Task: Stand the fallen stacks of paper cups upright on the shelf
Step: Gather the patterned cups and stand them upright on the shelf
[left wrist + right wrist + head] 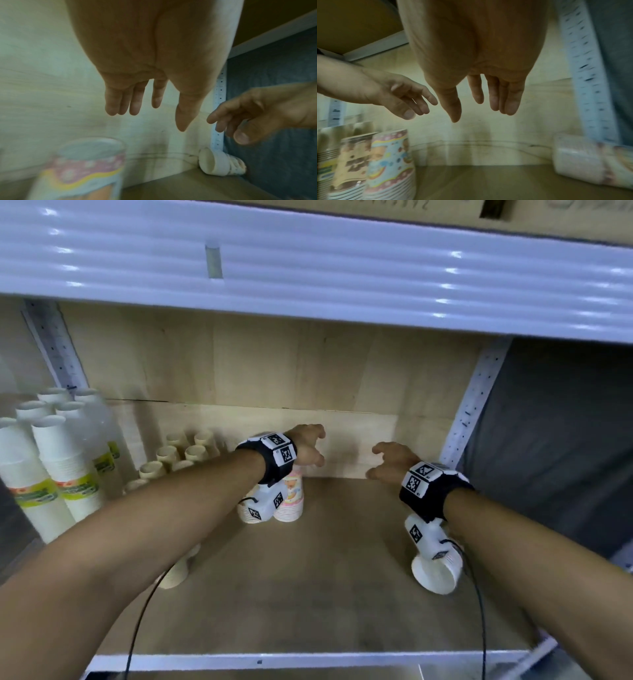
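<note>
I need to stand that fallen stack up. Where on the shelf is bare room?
Bare board lies between the pink stack and the fallen stack, back to the rear wall, and along the front edge. The left is crowded with upright stacks.

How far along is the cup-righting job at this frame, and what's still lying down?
Done: two patterned cup stacks stand upright mid-shelf, beside the upright plain stacks at the left. In hand: nothing; the left hand and right hand hover open and empty near the back wall. Left: one wrapped stack lies on its side by the right post, and another appears fallen under the left forearm.
</note>
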Demonstrator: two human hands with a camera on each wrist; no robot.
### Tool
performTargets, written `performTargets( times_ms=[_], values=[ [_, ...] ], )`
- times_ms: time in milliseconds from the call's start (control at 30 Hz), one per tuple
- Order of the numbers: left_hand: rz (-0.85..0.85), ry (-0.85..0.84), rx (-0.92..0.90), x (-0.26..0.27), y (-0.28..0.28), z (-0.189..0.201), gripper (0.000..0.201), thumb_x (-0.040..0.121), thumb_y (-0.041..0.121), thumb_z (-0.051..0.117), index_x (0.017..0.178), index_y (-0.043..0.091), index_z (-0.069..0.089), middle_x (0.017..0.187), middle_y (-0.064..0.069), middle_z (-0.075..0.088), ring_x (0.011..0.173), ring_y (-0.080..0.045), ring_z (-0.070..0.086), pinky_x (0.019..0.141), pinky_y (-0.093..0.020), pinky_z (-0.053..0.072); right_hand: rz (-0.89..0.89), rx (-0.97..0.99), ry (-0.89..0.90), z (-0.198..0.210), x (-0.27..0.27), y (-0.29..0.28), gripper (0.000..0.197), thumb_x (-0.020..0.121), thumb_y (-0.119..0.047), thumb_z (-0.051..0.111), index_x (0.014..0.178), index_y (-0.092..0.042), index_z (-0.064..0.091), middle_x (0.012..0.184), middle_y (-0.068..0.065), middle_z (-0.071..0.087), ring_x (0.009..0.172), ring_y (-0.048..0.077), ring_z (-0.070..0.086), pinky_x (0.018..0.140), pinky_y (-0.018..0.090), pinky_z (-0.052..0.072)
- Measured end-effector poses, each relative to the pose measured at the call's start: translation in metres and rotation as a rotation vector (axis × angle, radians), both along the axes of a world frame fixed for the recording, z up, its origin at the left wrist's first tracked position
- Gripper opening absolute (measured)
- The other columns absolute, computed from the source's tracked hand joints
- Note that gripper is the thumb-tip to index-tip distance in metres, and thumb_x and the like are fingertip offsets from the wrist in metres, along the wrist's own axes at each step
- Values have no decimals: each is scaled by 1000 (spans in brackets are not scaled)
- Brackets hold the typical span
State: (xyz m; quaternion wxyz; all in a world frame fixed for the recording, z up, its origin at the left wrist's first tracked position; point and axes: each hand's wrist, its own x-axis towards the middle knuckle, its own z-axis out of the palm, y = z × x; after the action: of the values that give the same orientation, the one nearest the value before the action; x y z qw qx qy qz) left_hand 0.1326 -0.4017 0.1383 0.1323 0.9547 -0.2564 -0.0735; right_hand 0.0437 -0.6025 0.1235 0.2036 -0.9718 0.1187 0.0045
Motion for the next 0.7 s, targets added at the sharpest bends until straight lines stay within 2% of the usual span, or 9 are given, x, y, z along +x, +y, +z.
performTargets(
  times_ms=[100,200,233,333,400,533,633,700],
  values=[
    [-98,0,-22,-6,-37,-2,69,87,32,69,145,22,34,145,-5,42,124,-25,48,92,-32,43,-122,-25,13,1,-24,-34,63,87,-25,68,144,-15,43,147,6,42,133,24,44,105,29,40],
    [-191,2,-51,-12,-75,-7,68,86,31,70,144,24,36,146,-5,41,125,-25,48,96,-33,43,-275,-52,7,1,-49,-60,46,97,-20,56,140,-8,48,143,10,48,130,27,49,104,30,41],
    [-224,3,-62,-15,-88,-8,68,85,30,70,144,24,36,146,-6,41,126,-25,47,96,-32,42,-316,-58,18,1,-60,-65,45,96,-20,58,138,-7,51,141,11,50,128,27,51,103,30,42],
    [-313,9,-94,-23,-125,-14,70,83,29,74,143,23,39,143,-7,45,124,-23,49,90,-26,39,-350,-5,40,-12,-88,-81,54,82,-27,75,130,-10,60,130,9,61,117,26,60,92,27,47],
    [-351,13,-116,-28,-146,-19,72,79,29,77,142,22,41,140,-7,47,122,-22,51,89,-26,41,-389,18,56,-21,-105,-87,58,80,-33,76,131,-14,59,130,7,62,115,25,61,87,23,46],
    [-406,35,-130,-28,-180,-32,76,74,29,82,140,22,44,137,-6,49,120,-22,51,94,-29,44,-495,48,110,-37,-132,-93,61,80,-41,74,133,-17,55,134,8,56,123,29,54,99,32,45],
    [-447,19,-145,-24,-202,-41,77,71,28,84,138,19,47,133,-6,52,115,-24,54,90,-28,44,-565,54,129,-53,-145,-93,59,71,-48,77,120,-18,63,121,6,65,110,28,62,93,33,50],
    [-463,12,-151,-21,-217,-47,78,70,28,85,138,18,48,130,-7,55,113,-25,56,90,-29,45,-602,57,145,-63,-149,-93,62,68,-51,78,119,-19,63,120,6,66,110,28,62,91,31,49]
  ],
)
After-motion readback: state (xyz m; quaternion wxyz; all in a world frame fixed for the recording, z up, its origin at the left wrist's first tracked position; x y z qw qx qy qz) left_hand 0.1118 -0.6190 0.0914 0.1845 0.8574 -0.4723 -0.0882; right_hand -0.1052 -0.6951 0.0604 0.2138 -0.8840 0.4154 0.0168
